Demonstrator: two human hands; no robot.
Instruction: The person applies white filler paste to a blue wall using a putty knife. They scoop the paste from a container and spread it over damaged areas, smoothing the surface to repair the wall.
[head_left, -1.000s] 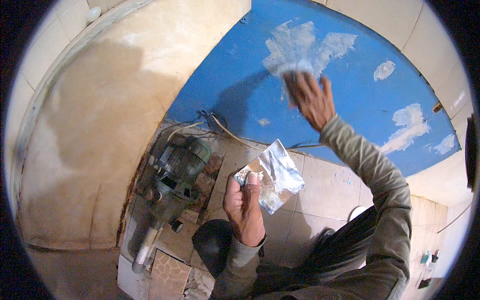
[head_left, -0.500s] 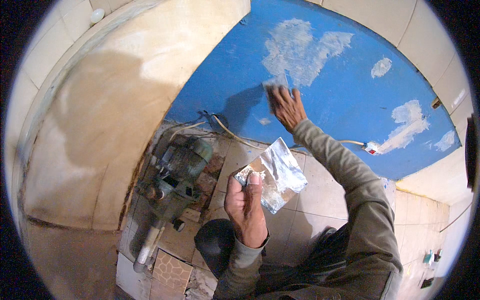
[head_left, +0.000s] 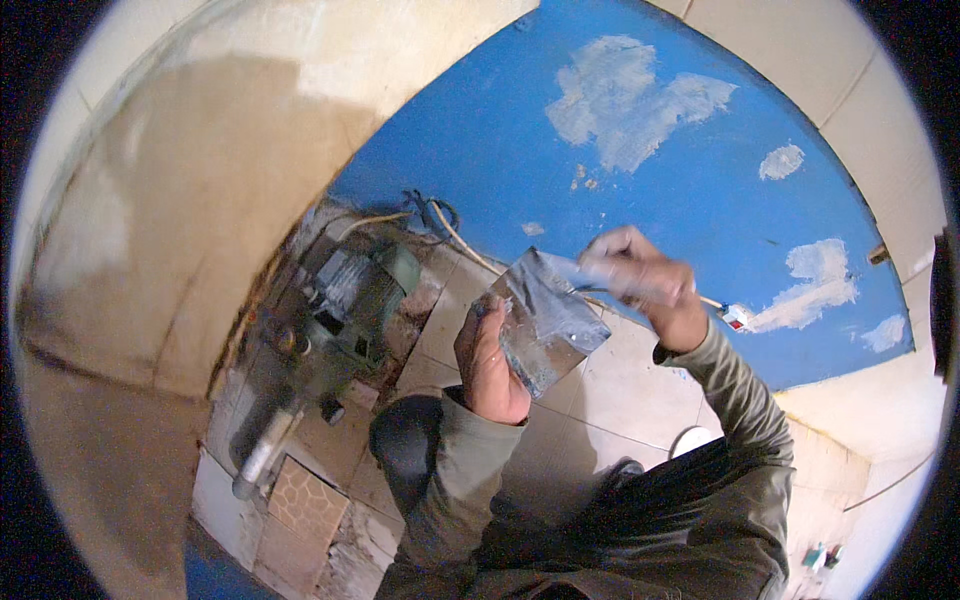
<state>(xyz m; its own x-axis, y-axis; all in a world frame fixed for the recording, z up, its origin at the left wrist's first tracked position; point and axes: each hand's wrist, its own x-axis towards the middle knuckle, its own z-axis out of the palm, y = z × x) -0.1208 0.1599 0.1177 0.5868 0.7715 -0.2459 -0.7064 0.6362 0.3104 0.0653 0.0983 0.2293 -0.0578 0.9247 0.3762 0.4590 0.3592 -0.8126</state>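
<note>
My left hand (head_left: 488,365) grips a flat, square metal plate (head_left: 556,325) smeared with grey-white filler, its thumb along the plate's left edge. Just right of the plate, my right hand (head_left: 645,282) is curled and blurred by motion. A thin, pale scraper (head_left: 568,271) extends from its fingers to the plate's upper right edge; the blur hides most of its shape. Beyond both hands stands a blue wall (head_left: 480,120) with a large patch of pale filler (head_left: 620,105) and several smaller patches. Crumbs of filler dot the blue below the large patch.
A green motor pump (head_left: 360,285) with a white pipe (head_left: 268,445) occupies the floor at left. A pale cable (head_left: 462,245) runs along the wall's foot to a white-and-red socket (head_left: 736,317). A stained pale wall (head_left: 200,200) rises on the left. My knee (head_left: 408,440) is close to the pump.
My right hand has come away from the blue wall, down and to the right, to the plate. The left hand has tilted the plate and moved it slightly. The view has shifted a little.
</note>
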